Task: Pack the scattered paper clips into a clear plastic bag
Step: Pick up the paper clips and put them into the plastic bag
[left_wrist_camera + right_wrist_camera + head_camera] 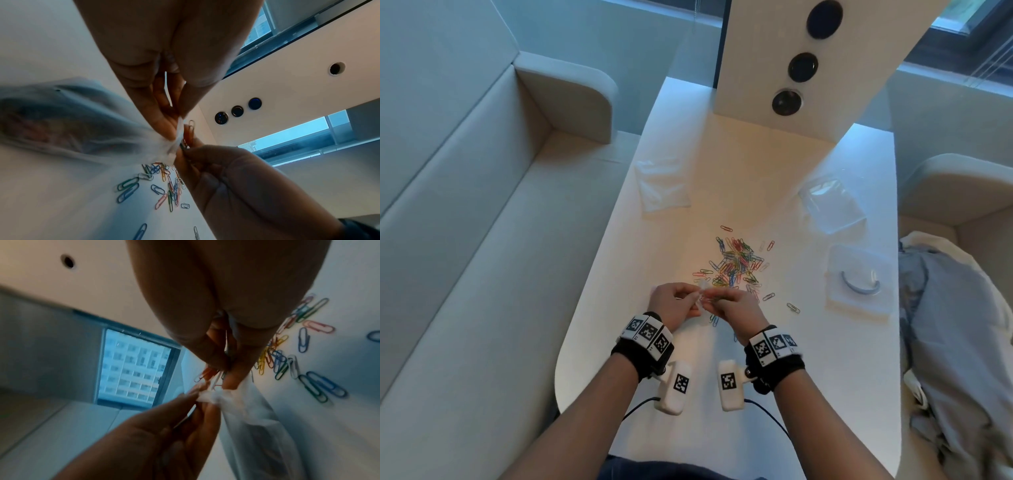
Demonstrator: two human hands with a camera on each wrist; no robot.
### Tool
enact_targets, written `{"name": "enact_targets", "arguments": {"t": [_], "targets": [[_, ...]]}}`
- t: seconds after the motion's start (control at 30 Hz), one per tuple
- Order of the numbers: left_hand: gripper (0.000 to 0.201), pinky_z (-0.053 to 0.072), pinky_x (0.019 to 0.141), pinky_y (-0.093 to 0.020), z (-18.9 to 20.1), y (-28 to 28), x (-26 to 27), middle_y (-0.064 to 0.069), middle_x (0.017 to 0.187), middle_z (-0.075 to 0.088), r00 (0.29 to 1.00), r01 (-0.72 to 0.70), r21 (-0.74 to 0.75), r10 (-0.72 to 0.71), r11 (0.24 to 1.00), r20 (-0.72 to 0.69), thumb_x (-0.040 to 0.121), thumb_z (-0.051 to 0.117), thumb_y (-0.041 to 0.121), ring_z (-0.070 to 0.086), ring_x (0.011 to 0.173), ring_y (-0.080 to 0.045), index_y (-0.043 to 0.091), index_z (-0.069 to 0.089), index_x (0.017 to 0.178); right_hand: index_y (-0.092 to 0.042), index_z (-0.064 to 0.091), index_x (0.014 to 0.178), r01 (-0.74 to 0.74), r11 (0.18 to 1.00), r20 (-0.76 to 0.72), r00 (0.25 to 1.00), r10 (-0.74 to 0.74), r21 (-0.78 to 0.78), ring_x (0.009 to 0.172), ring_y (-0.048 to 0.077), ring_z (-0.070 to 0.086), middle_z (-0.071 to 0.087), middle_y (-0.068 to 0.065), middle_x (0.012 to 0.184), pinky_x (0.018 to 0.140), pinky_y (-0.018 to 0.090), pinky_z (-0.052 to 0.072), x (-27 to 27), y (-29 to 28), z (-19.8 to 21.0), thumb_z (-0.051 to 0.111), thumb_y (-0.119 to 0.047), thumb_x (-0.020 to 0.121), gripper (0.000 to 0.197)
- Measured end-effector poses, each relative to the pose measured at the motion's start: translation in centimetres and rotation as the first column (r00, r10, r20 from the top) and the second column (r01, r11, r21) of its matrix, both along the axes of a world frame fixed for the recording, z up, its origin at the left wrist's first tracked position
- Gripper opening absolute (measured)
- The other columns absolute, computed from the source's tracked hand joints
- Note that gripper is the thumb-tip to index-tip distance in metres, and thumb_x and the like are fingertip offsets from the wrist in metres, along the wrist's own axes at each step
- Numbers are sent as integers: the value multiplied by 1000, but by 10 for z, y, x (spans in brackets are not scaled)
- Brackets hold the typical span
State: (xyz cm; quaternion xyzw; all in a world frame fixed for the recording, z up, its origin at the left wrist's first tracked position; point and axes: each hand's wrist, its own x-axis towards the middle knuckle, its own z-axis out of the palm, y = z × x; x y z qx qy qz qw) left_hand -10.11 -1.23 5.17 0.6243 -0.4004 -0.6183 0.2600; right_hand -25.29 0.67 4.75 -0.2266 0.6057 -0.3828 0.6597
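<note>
Head view: left hand (675, 303) pinches bag (68, 123) mouth.
Right hand (736, 307): feeding pinched clips (190, 133).
Left: pile (736, 263) at twelve o'clock on table (688, 144).

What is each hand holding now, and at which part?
The left hand pinches the plastic bag at its bunched mouth. The right hand pinches a few paper clips by their lower ends, beside that mouth.

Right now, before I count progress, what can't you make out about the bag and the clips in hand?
- Clips already in the clear bag: left wrist view, blurred film hides them.
- How many clips the right hand pinches: fingers cover them in every view.
- Whether the bag mouth is open: bunched under the left hand.
- Loose pile: too small to count, head view.
</note>
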Motion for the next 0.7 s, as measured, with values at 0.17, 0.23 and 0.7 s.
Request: {"name": "enact_targets", "arguments": {"t": [0.17,0.23,0.7], "targets": [[13,59,64,-21,-1,-1,1,-6,74,69,1000,14,-9,-14,1000,1,91,65,7,67,62,-9,3,72,101,1,71,106,-168,985,-387,911,144,-29,79,20,74,75,13,86,79,32,60,-1,-4,0,59,10,84,26],[13,59,65,-21,-3,-1,1,-6,73,69,1000,19,-14,-19,1000,2,91,65,6,66,63,-9,3,73,101,-5,75,96,-260,964,-547,816,188,-57,71,17,74,75,8,78,72,29,61,0,-5,3,70,-2,82,16],[13,60,64,-22,-5,-8,1,-11,75,69,1000,1,-11,-1,1000,-17,91,65,8,67,58,-10,4,72,101,-20,76,97,-594,803,-744,556,370,-46,68,3,68,73,-8,77,70,19,58,-13,-24,12,72,-17,83,15]]}}
